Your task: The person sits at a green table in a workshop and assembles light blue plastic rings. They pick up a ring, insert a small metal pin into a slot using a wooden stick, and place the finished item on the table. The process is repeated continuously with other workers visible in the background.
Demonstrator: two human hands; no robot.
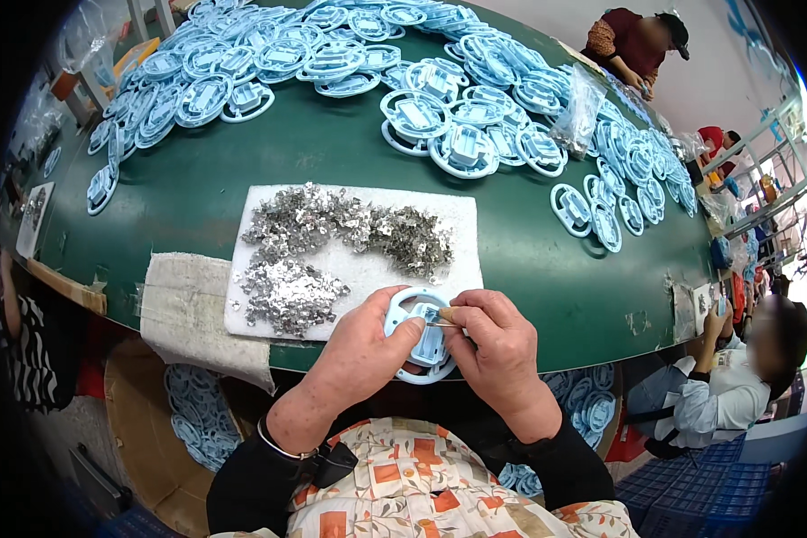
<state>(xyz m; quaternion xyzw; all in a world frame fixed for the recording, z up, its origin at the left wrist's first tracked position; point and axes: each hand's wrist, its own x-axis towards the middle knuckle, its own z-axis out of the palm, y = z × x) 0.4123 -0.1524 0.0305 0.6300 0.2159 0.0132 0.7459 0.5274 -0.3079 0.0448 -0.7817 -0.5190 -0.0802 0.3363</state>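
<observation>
My left hand (360,339) is closed on a light blue plastic ring-shaped part (433,346) that looks like a toy steering wheel, with a boxy compartment in its middle. The thumb presses on the compartment's side. My right hand (498,345) pinches a thin metal-tipped tool (441,325) over the upper end of that compartment. Fingers hide much of the tool, so its exact kind is unclear. Just beyond my hands, small silvery metal clips (291,291) lie heaped on a white foam board (462,220).
Heaps of similar blue parts (464,148) cover the far side of the green table (188,206). A grey cloth (193,300) hangs over the near edge. Cardboard boxes (139,426) of blue parts stand below. A co-worker (731,359) sits at right; others are farther off.
</observation>
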